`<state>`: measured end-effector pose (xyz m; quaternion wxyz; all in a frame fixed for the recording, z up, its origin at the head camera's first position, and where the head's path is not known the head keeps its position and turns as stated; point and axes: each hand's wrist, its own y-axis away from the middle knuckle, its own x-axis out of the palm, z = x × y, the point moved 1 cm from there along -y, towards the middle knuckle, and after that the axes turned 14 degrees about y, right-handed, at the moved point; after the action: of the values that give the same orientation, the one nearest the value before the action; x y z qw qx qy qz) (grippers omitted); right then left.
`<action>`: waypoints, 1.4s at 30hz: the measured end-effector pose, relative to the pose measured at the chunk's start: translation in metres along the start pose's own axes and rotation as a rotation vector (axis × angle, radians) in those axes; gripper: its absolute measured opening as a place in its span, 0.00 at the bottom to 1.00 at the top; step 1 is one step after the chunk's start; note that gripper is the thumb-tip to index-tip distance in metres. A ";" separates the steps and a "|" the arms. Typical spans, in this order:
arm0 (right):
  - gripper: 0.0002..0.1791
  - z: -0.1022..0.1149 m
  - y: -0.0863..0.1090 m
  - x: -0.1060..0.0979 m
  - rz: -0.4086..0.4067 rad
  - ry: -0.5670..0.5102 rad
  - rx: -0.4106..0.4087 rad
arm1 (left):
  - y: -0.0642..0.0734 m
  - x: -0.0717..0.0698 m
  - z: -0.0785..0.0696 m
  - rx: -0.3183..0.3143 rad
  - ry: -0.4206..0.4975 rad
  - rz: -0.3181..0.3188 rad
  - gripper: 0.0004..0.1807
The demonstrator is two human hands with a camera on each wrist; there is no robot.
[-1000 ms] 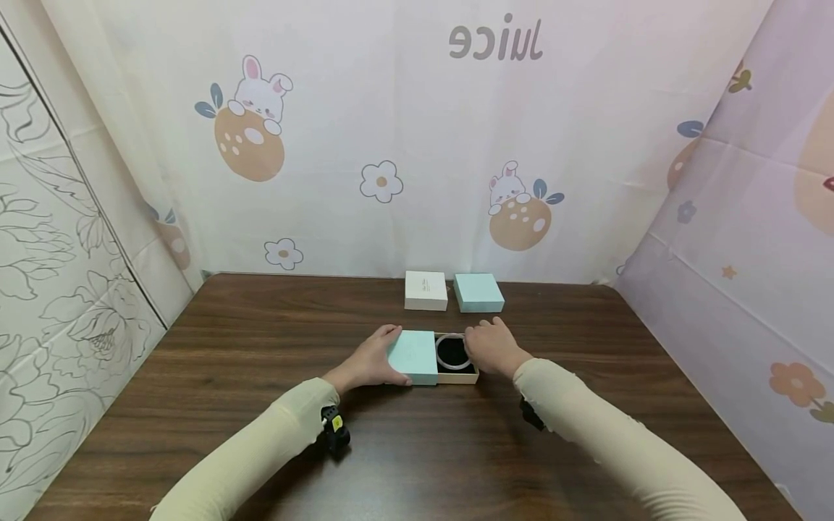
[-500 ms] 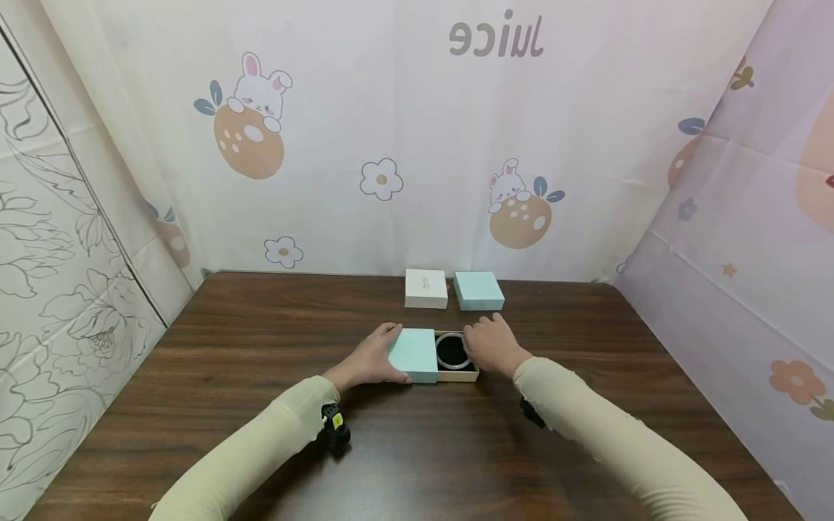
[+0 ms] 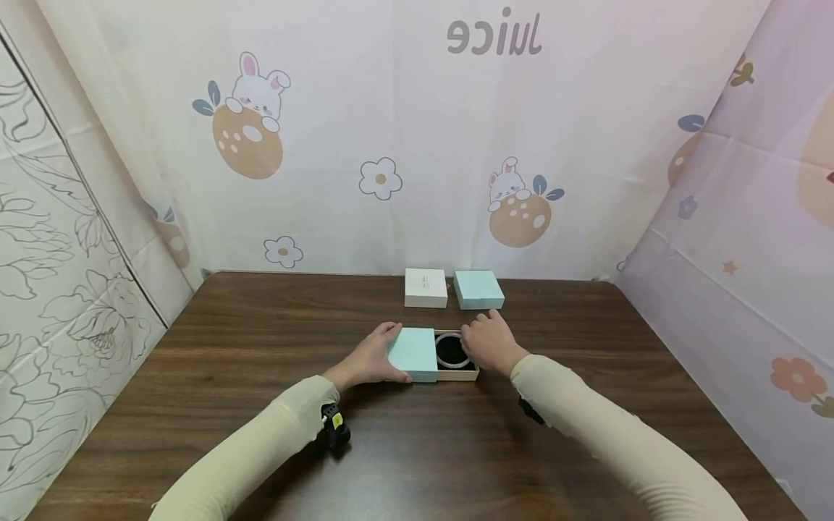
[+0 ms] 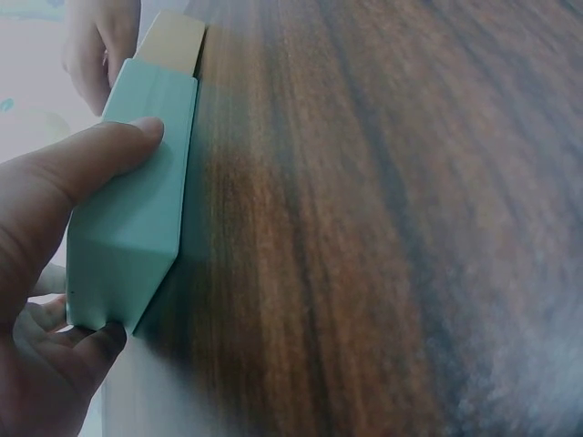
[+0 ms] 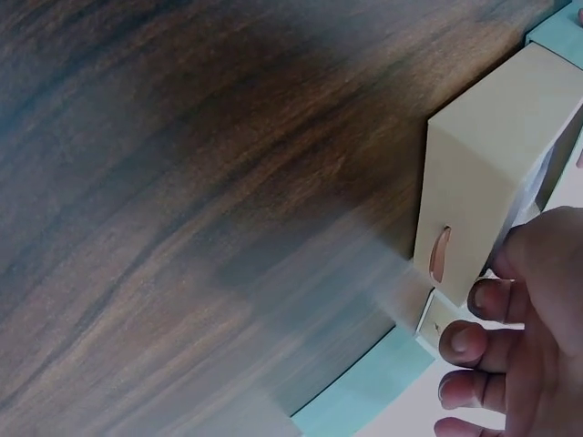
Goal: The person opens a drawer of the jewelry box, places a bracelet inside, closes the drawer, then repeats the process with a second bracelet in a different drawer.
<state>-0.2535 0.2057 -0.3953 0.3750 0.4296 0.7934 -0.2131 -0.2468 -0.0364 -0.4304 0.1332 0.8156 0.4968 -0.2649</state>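
My left hand [image 3: 370, 356] grips the pale teal sleeve [image 3: 414, 353] of a flat box, with the thumb on its near side and the fingers round the far side and end. From the sleeve's right end a cream drawer [image 3: 458, 376] is pulled part way out. A pale round bangle [image 3: 449, 366] sits in it over a black lining. My right hand [image 3: 491, 344] pinches the bangle's right edge, knuckles up, partly hiding it. In the right wrist view the thumb reaches over the drawer's end wall, beside a small copper-coloured pull tab [image 5: 440, 255], with the other fingers curled.
Behind the opened box, near the table's back edge, lie a closed white box [image 3: 426, 288] and a closed teal box [image 3: 478, 290]. Dark wood table [image 3: 274, 311] surrounds everything. A printed curtain [image 3: 326, 108] hangs behind it.
The right hand has shifted very slightly left at the bangle. The left hand, sleeve and drawer have stayed in place; the whole view has tilted a touch.
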 end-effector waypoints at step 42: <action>0.14 -0.027 0.024 0.021 0.122 -0.381 0.072 | 0.001 0.003 0.002 -0.002 0.002 -0.006 0.58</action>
<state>-0.2512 0.2473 -0.3949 0.5151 0.4419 0.6722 -0.2958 -0.2451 -0.0360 -0.4341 0.1328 0.8143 0.4997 -0.2639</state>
